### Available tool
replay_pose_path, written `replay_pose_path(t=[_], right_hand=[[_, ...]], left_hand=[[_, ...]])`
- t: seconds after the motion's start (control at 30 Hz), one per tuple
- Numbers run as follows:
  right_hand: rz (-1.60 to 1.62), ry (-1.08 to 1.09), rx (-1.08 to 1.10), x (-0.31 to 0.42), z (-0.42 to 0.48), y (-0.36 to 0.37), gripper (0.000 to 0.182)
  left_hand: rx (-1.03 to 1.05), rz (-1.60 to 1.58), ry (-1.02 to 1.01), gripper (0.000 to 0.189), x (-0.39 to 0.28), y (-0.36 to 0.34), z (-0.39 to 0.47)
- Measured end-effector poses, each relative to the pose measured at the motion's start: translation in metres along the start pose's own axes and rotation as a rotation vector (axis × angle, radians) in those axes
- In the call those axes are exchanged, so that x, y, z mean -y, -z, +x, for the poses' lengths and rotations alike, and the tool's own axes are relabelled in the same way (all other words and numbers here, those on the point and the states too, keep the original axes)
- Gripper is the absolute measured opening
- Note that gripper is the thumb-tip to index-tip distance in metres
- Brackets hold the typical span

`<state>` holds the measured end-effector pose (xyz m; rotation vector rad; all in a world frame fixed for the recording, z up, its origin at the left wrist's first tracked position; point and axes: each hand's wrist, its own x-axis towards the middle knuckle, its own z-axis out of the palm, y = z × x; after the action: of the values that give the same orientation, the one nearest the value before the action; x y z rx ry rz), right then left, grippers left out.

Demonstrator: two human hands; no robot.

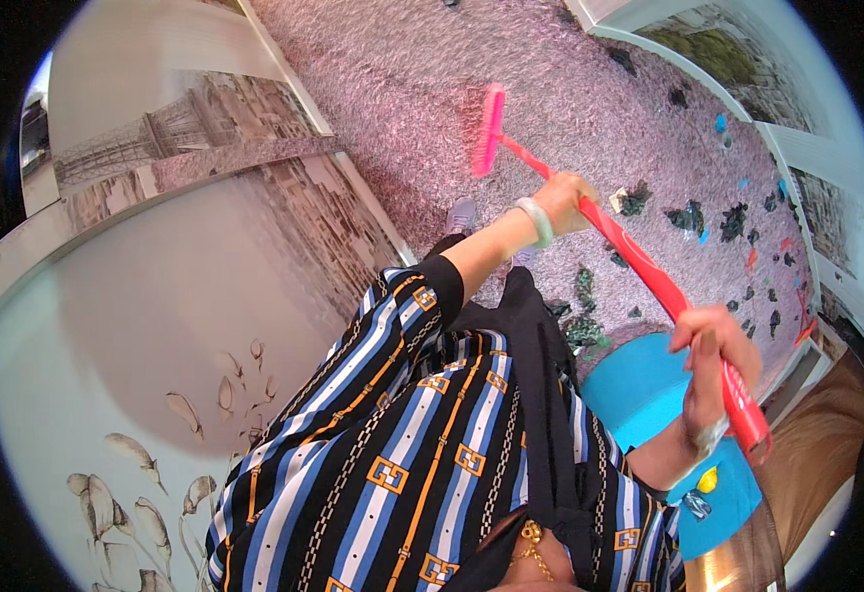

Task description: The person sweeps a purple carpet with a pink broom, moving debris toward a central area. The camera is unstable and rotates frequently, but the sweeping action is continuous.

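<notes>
With my left hand (566, 204), a pale bangle at its wrist, I hold the red handle (635, 255) of a broom near its lower part. My right hand (717, 355) is closed around the same handle near its top end. At the far end, the pink bristled head (489, 129) rests on or just above the pinkish-grey shaggy carpet (402, 96), ahead of my feet. Crumpled black plastic scraps (686, 217) and small blue and red bits lie to the right of the head. The bristle tips face left.
Dark, greenish crumpled scraps (583, 331) lie near my legs. A turquoise, rounded object (635, 377) stands at my right, with a small yellow item (708, 479) at its lower part. White-edged, picture-printed panels (254, 214) border the carpet on the left and at the upper right.
</notes>
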<state>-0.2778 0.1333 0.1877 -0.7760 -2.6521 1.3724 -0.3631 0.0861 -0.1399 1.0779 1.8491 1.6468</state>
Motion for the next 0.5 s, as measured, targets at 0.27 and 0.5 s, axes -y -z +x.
replay_pose_path(t=[0.27, 0.5], right_hand=[[0.236, 0.144, -0.072, -0.018, -0.013, 0.002, 0.037], [0.358, -0.163, 0.051, -0.048, 0.016, -0.049, 0.034]], left_hand=[[0.048, 0.186, 0.113, 0.013, -0.033, 0.047, -0.035], [0.041, 0.308, 0.31, 0.013, 0.04, 0.054, -0.075]])
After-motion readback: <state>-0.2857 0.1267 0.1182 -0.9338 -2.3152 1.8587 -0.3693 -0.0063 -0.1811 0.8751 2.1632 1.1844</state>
